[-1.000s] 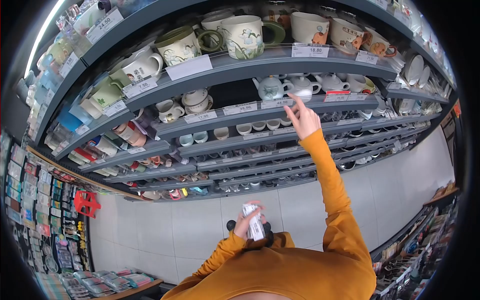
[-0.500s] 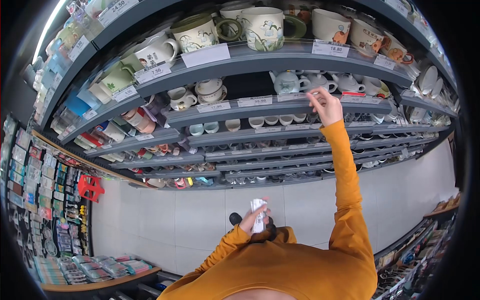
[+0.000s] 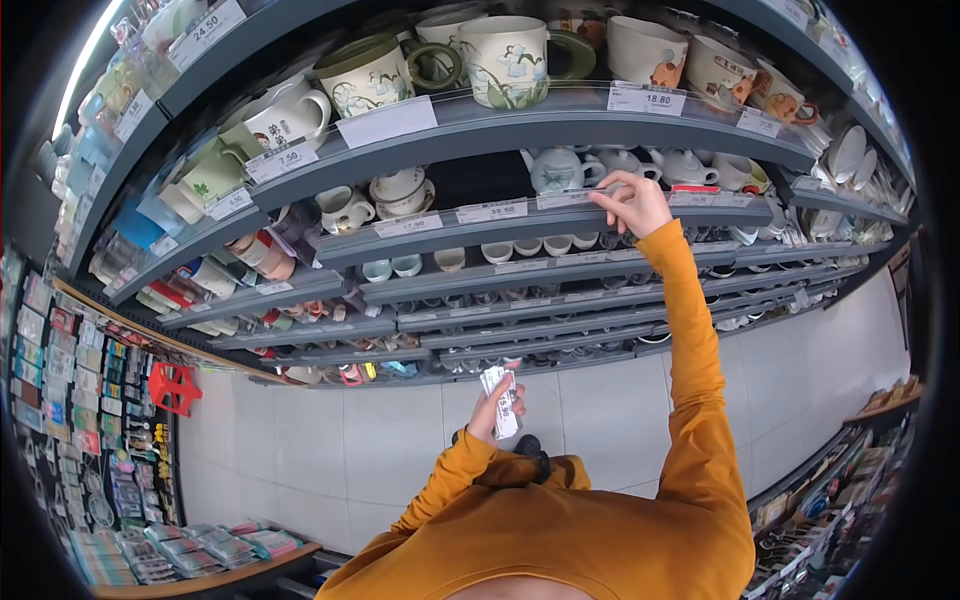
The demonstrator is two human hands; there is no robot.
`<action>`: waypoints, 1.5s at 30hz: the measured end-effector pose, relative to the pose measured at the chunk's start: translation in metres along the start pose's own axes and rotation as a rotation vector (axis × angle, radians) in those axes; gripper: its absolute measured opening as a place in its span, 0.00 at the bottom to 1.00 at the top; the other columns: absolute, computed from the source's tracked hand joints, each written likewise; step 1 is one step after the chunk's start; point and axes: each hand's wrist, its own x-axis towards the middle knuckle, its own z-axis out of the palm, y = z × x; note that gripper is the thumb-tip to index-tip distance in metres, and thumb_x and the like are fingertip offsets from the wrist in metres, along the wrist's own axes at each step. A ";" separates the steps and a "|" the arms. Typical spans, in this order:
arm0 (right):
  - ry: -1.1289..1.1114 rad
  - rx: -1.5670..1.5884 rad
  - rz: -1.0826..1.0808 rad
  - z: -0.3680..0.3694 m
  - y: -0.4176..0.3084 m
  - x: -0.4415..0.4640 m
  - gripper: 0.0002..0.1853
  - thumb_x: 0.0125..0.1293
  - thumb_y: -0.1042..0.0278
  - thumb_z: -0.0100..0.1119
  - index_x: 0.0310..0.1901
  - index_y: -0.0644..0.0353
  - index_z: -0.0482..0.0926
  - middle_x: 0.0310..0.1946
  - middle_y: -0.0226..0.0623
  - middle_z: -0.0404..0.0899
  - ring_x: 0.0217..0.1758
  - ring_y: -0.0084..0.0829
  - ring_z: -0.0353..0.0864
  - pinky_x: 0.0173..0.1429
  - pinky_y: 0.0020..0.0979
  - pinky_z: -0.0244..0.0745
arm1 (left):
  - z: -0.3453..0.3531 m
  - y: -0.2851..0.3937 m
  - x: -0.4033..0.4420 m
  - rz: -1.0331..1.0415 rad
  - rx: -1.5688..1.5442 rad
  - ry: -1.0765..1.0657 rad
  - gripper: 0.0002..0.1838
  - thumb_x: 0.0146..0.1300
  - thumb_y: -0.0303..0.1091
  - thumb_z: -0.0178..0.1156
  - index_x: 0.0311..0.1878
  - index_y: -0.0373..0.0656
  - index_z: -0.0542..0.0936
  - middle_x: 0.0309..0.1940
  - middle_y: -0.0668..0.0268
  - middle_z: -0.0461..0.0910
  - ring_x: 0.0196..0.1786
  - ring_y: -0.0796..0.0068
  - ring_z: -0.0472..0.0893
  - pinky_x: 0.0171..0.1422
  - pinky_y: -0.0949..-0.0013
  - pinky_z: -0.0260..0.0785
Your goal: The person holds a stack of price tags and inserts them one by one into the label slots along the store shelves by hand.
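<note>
My left hand (image 3: pixel 484 414) is closed around a small stack of white printed price labels (image 3: pixel 503 404), held low in front of my body. With my right arm stretched out, my right hand (image 3: pixel 642 206) is at the front edge of a middle shelf. Its thumb and forefinger are pinched together at the right end of a price label (image 3: pixel 565 199) in the shelf's edge strip. Whatever lies between those fingertips is too small to make out. Just behind that strip stands a pale blue teapot (image 3: pixel 560 171), with a white teapot (image 3: pixel 683 168) farther right.
Large mugs (image 3: pixel 503 62) line the shelf above, over a price tag (image 3: pixel 646 99) and a blank white card (image 3: pixel 387 121). Small cups (image 3: pixel 450 259) fill the shelf below. On the left floor stands a red plastic stool (image 3: pixel 174 388), near hanging packaged goods (image 3: pixel 88 390).
My right hand has come down slightly to the shelf strip, its fingertips now together at the label. My left hand has risen with the stack of labels. The view has shifted a little.
</note>
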 end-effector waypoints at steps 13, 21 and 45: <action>-0.273 0.567 0.349 0.091 -0.004 -0.110 0.11 0.65 0.64 0.62 0.28 0.60 0.77 0.16 0.27 0.77 0.14 0.14 0.71 0.17 0.17 0.62 | 0.017 0.022 0.019 0.358 0.000 0.139 0.20 0.74 0.48 0.47 0.61 0.46 0.68 0.31 0.69 0.70 0.26 0.83 0.67 0.28 0.78 0.60; -0.513 0.788 0.603 0.204 0.027 -0.195 0.13 0.67 0.57 0.60 0.32 0.59 0.77 0.18 0.29 0.78 0.15 0.16 0.70 0.21 0.19 0.64 | -0.008 0.027 0.035 0.348 0.067 0.180 0.23 0.70 0.37 0.54 0.65 0.44 0.66 0.35 0.67 0.74 0.33 0.79 0.73 0.33 0.75 0.67; 0.411 -0.508 0.338 0.131 0.097 -0.090 0.11 0.64 0.55 0.61 0.39 0.52 0.79 0.20 0.29 0.81 0.24 0.35 0.82 0.30 0.36 0.73 | -0.068 0.068 0.058 -0.287 -0.039 -0.109 0.22 0.71 0.45 0.50 0.62 0.45 0.69 0.35 0.67 0.74 0.23 0.80 0.68 0.25 0.77 0.61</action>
